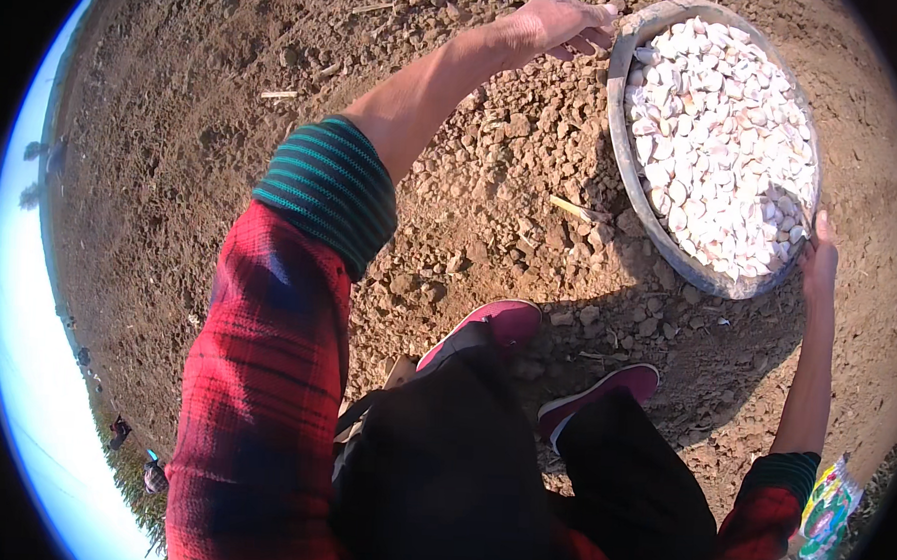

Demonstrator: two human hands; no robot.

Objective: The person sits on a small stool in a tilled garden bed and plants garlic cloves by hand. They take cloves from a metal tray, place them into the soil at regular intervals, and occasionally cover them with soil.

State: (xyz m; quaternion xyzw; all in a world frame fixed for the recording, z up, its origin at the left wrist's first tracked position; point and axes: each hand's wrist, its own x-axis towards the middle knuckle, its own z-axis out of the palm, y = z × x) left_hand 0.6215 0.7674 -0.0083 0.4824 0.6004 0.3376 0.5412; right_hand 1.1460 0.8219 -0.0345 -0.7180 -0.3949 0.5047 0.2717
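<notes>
A round dark basin point(622, 152) full of pale garlic cloves point(720, 132) sits at the upper right, over brown soil. My left hand point(565, 25) reaches to its far left rim. The fingers there are apart and stretched out, the fingertips right beside the rim; whether they touch it is hard to tell. At the near right side of the basin, my right hand point(820, 258) grips the rim with the thumb up along the edge. The other right fingers are mostly hidden. Shadow falls over some cloves near the right hand.
Cloddy soil point(503, 172) with bits of dry straw point(572, 207) surrounds the basin. My feet in dark red shoes point(604, 395) stand just nearer than it. A colourful printed bag point(827, 517) lies at the lower right. Distant figures point(155, 475) show at the lower left.
</notes>
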